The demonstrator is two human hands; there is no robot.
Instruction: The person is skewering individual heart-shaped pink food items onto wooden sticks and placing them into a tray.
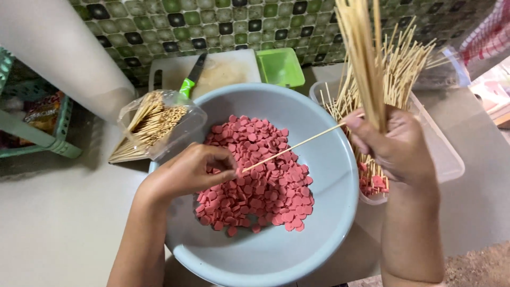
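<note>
A large pale blue bowl (329, 212) holds a heap of pink sausage slices (255, 186). My left hand (191, 170) rests over the slices, its fingertips pinched at the tip of a single bamboo skewer (297, 145). My right hand (396, 146) grips an upright bundle of bamboo skewers (364, 58) and holds the other end of that single skewer with the thumb. Just behind my right hand, a clear plastic tub (443, 154) carries several finished skewers threaded with pink slices.
A plastic bag of spare skewers (151, 125) lies left of the bowl. Behind it sit a white cutting board (223, 72) with a green-handled knife (190, 79) and a green box (280, 66). A teal basket (37, 125) stands at far left.
</note>
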